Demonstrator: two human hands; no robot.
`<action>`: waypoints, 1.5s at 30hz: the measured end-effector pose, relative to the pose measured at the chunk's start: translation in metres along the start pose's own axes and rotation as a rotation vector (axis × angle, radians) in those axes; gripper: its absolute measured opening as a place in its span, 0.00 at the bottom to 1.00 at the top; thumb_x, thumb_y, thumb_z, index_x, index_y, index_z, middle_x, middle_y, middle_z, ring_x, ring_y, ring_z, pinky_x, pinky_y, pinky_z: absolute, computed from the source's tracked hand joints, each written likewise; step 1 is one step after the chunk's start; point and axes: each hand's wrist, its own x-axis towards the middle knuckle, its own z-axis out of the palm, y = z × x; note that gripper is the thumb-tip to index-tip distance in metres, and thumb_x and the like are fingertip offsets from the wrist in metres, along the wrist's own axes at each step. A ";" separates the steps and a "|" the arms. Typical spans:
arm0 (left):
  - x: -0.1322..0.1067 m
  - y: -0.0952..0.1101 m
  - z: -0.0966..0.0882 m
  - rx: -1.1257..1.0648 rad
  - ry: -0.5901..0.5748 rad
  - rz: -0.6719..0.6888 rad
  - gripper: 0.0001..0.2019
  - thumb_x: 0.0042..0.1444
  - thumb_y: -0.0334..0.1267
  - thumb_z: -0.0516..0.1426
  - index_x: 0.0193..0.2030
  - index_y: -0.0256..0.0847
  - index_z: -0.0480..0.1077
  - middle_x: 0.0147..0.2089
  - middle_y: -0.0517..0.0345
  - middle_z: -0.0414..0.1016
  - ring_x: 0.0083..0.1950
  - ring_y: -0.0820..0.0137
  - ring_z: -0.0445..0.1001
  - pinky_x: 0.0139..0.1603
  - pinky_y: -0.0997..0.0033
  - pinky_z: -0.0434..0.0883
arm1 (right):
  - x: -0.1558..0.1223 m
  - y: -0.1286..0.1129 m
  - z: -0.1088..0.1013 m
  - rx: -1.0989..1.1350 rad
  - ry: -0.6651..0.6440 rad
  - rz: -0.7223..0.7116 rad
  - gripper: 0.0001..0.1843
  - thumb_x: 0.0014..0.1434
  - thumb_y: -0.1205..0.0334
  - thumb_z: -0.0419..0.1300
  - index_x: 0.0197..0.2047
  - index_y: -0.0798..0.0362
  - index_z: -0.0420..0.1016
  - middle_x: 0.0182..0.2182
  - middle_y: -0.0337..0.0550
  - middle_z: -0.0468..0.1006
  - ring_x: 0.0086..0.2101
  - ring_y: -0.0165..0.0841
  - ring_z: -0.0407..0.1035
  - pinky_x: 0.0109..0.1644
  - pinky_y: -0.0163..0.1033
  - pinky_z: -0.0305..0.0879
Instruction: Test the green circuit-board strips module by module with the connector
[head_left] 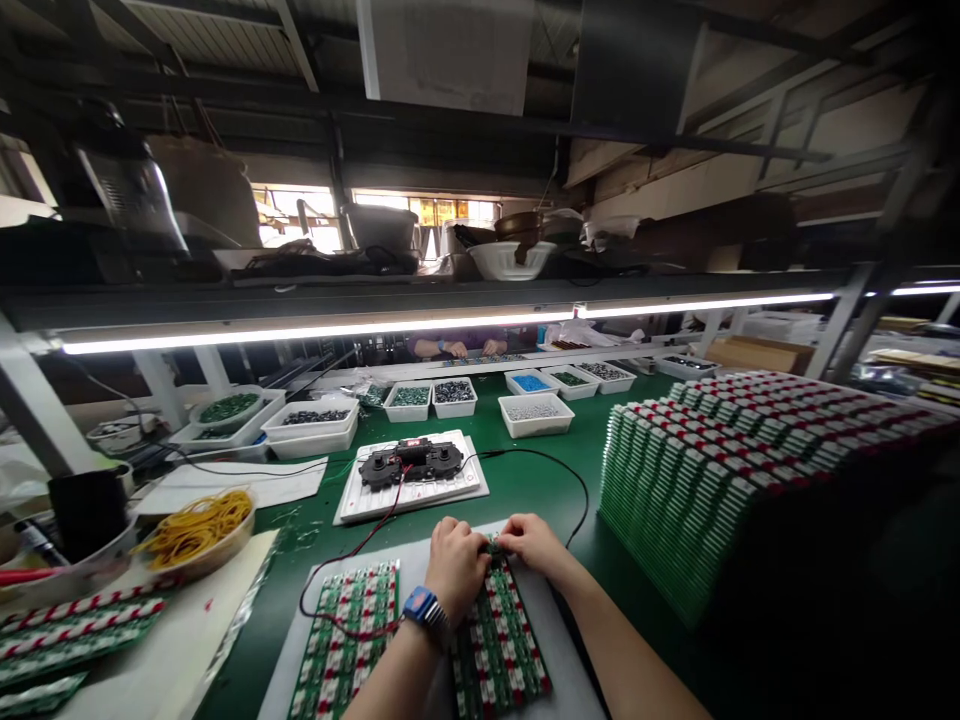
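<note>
My left hand (457,565), with a blue-strapped watch on its wrist, and my right hand (529,545) meet over the top end of a green circuit board strip (499,640) with red and white parts. Their fingertips pinch at a small piece there, too small to identify. Beside it, a similar strip (345,640) lies under my left wrist, both on a white sheet (570,650). Red and black wires (352,555) run from a black test fixture (411,464) on a white board, passing near my hands.
A tall stack of green boards (712,480) rises to my right. White trays of small parts (534,415) line the bench's far side. A bowl of yellow rubber bands (199,530) and more boards (75,630) sit left. A co-worker's hands (450,348) work across the bench.
</note>
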 end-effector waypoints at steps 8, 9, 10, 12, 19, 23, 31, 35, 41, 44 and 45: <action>-0.005 -0.005 -0.008 -0.099 0.014 0.084 0.09 0.60 0.38 0.57 0.43 0.49 0.79 0.39 0.55 0.77 0.48 0.62 0.68 0.53 0.64 0.62 | -0.008 -0.006 -0.012 0.150 -0.106 -0.010 0.05 0.50 0.66 0.59 0.24 0.55 0.72 0.20 0.36 0.73 0.23 0.27 0.65 0.27 0.30 0.58; -0.005 -0.006 -0.008 -0.113 0.012 0.093 0.09 0.59 0.38 0.58 0.43 0.49 0.80 0.39 0.56 0.77 0.48 0.62 0.68 0.52 0.65 0.63 | -0.009 -0.006 -0.014 0.161 -0.135 -0.010 0.04 0.49 0.66 0.60 0.23 0.55 0.72 0.19 0.35 0.72 0.23 0.27 0.64 0.27 0.30 0.58; -0.005 -0.007 -0.007 -0.123 0.007 0.101 0.09 0.58 0.37 0.59 0.43 0.49 0.80 0.39 0.56 0.78 0.48 0.62 0.68 0.51 0.65 0.63 | -0.010 -0.006 -0.015 0.169 -0.163 -0.008 0.04 0.48 0.67 0.61 0.23 0.55 0.72 0.18 0.35 0.72 0.22 0.27 0.64 0.26 0.30 0.57; -0.006 -0.008 -0.006 -0.131 -0.007 0.109 0.09 0.56 0.37 0.60 0.42 0.48 0.80 0.39 0.56 0.78 0.48 0.62 0.69 0.51 0.66 0.64 | -0.011 -0.005 -0.017 0.181 -0.211 -0.001 0.03 0.46 0.68 0.61 0.23 0.55 0.71 0.18 0.34 0.71 0.21 0.26 0.63 0.25 0.30 0.57; -0.006 -0.006 -0.007 -0.112 -0.098 0.095 0.10 0.55 0.37 0.60 0.43 0.47 0.80 0.41 0.56 0.79 0.49 0.61 0.69 0.51 0.67 0.65 | -0.012 -0.003 -0.017 0.168 -0.276 0.032 0.04 0.46 0.69 0.61 0.23 0.55 0.70 0.17 0.32 0.70 0.20 0.25 0.61 0.25 0.30 0.56; -0.006 -0.003 -0.010 -0.056 -0.129 0.088 0.10 0.57 0.39 0.59 0.43 0.48 0.80 0.41 0.55 0.78 0.50 0.60 0.68 0.52 0.64 0.64 | -0.009 -0.001 -0.016 0.124 -0.274 0.041 0.05 0.46 0.69 0.62 0.22 0.55 0.70 0.16 0.32 0.70 0.20 0.25 0.60 0.23 0.29 0.52; -0.006 0.000 -0.014 0.001 -0.171 0.084 0.09 0.59 0.40 0.57 0.41 0.49 0.80 0.42 0.56 0.78 0.49 0.60 0.70 0.49 0.65 0.65 | -0.005 0.006 -0.012 0.075 -0.249 0.030 0.04 0.46 0.71 0.61 0.23 0.56 0.71 0.17 0.34 0.70 0.20 0.25 0.60 0.24 0.30 0.52; -0.006 0.000 -0.016 0.026 -0.185 0.101 0.09 0.60 0.39 0.56 0.40 0.47 0.79 0.43 0.55 0.78 0.49 0.60 0.70 0.49 0.66 0.65 | -0.003 0.008 -0.011 0.054 -0.233 0.017 0.04 0.46 0.70 0.61 0.23 0.56 0.72 0.17 0.34 0.70 0.20 0.25 0.60 0.23 0.30 0.51; -0.006 -0.001 -0.019 0.060 -0.210 0.138 0.09 0.59 0.39 0.57 0.40 0.49 0.79 0.42 0.56 0.78 0.48 0.60 0.71 0.46 0.67 0.66 | -0.004 0.009 -0.010 0.041 -0.230 0.016 0.03 0.47 0.70 0.61 0.23 0.56 0.72 0.18 0.34 0.71 0.21 0.26 0.61 0.24 0.30 0.53; -0.005 0.001 -0.020 0.066 -0.216 0.129 0.09 0.59 0.40 0.56 0.40 0.49 0.79 0.42 0.56 0.78 0.48 0.59 0.71 0.46 0.65 0.66 | -0.003 0.008 -0.010 0.020 -0.226 0.016 0.03 0.47 0.69 0.61 0.23 0.56 0.72 0.17 0.35 0.71 0.21 0.26 0.61 0.24 0.30 0.52; -0.004 0.002 -0.020 0.066 -0.219 0.123 0.09 0.58 0.39 0.56 0.39 0.49 0.79 0.42 0.55 0.78 0.49 0.59 0.71 0.47 0.64 0.66 | -0.003 0.008 -0.010 0.012 -0.226 0.016 0.03 0.47 0.69 0.61 0.23 0.56 0.72 0.17 0.35 0.71 0.21 0.26 0.61 0.24 0.30 0.53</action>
